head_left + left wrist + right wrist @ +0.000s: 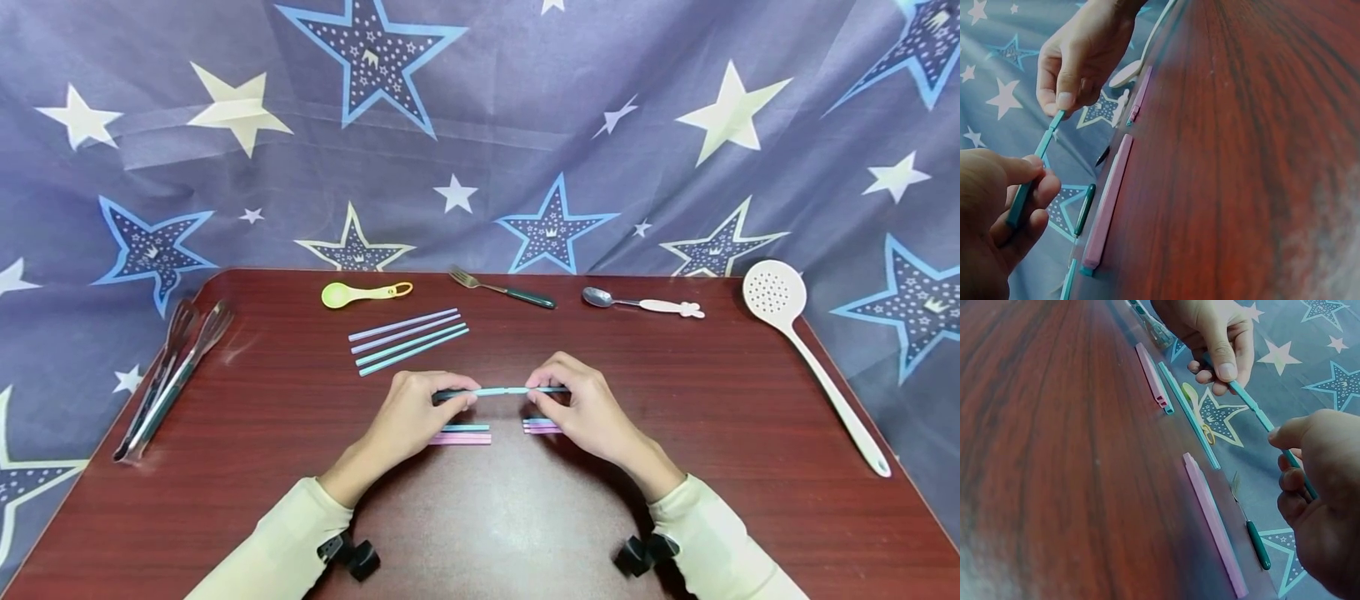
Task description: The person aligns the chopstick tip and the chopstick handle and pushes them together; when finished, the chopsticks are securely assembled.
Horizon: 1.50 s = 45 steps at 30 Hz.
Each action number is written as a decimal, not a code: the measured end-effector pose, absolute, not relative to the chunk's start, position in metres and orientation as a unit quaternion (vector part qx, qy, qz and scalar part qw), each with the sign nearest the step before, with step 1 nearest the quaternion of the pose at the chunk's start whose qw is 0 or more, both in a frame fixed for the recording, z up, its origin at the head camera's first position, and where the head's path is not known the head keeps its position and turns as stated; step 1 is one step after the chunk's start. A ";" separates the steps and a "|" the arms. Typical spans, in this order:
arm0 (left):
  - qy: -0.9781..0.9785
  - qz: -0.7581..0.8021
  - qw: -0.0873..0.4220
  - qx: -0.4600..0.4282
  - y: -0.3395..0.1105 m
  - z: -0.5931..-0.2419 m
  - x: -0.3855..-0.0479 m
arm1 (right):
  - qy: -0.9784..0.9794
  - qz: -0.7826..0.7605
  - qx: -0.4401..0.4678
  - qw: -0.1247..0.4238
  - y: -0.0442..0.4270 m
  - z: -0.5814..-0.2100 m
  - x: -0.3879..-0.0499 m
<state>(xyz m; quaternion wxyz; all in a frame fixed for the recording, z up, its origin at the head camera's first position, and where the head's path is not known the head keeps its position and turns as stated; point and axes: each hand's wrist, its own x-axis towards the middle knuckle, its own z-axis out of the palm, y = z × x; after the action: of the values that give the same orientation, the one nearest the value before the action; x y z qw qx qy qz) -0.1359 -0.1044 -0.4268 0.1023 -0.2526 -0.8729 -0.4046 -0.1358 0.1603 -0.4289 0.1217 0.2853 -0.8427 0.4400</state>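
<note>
My left hand (411, 410) and right hand (588, 410) pinch a slim teal chopstick (491, 392) between thumb and fingers, one near each end. It is held roughly level above the table. A narrow notch or joint shows midway along the chopstick (1254, 407) in the right wrist view. Beneath my left hand lie pink and teal chopstick pieces (472, 439), side by side. Shorter-looking pink and blue pieces (540, 426), partly covered, lie below my right hand. Farther back, several blue, purple and teal chopsticks (408, 343) lie in a slanted row.
Along the back edge lie a green measuring spoon (341, 294), a fork (517, 296) and a spoon (641, 305). Metal tongs (172, 379) lie at the left. A white skimmer (813, 358) lies on the right. Behind the dark red table (750, 417) hangs a star-patterned cloth (487, 142).
</note>
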 end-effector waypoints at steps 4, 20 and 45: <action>-0.870 -0.403 0.107 -0.264 -0.105 -0.426 -0.135 | -0.842 0.438 0.291 0.120 0.160 -0.428 -0.136; -0.850 -0.400 0.139 -0.313 -0.099 -0.432 -0.132 | -0.841 0.432 0.306 0.116 0.161 -0.425 -0.133; -0.852 -0.385 0.115 -0.336 -0.100 -0.431 -0.132 | -0.848 0.429 0.300 0.081 0.158 -0.425 -0.130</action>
<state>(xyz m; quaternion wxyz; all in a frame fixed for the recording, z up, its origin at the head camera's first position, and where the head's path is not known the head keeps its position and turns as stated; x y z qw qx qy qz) -0.1318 -0.1000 -0.4309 0.1148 -0.3359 -0.8520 -0.3849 -0.1299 0.1578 -0.4245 0.0814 0.3002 -0.8481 0.4288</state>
